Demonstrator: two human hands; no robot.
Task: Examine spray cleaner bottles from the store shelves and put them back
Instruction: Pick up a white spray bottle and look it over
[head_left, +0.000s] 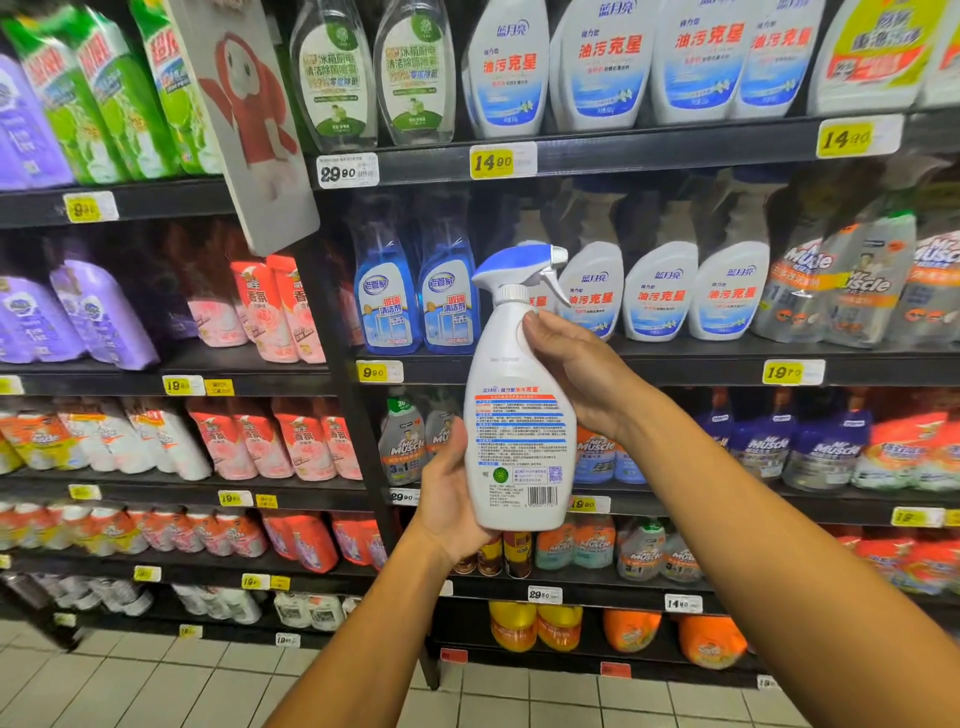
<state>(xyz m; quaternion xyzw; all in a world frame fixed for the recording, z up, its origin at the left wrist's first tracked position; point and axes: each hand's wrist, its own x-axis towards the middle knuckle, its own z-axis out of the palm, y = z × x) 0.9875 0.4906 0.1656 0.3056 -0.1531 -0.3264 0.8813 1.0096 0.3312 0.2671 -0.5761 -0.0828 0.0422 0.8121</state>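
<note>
— What are the hands doing?

— The left hand (451, 491) cups the lower part of a white spray cleaner bottle (519, 415), fingers curled behind it, thumb along its left edge. The right hand (579, 369) grips the bottle's shoulder just under the neck, thumb pressed on the near face, the other fingers hidden behind.

— And where is the bottle?

— Upright, held in the air in front of the shelves, clear of them. Its back label (522, 441) faces the viewer: small print, a barcode, a QR code. The blue-and-white trigger head (522, 265) points right.

— What lies beyond it?

— A row of matching white spray bottles (660, 291) stands on the dark shelf (675, 361) just behind, to the right. To the left of the held bottle, two blue glass-cleaner bottles (415, 306). Yellow price tags (792, 372) run along the shelf edges. Further left, purple and pink refill pouches (104, 317). Below, pale floor tiles (156, 686).
</note>
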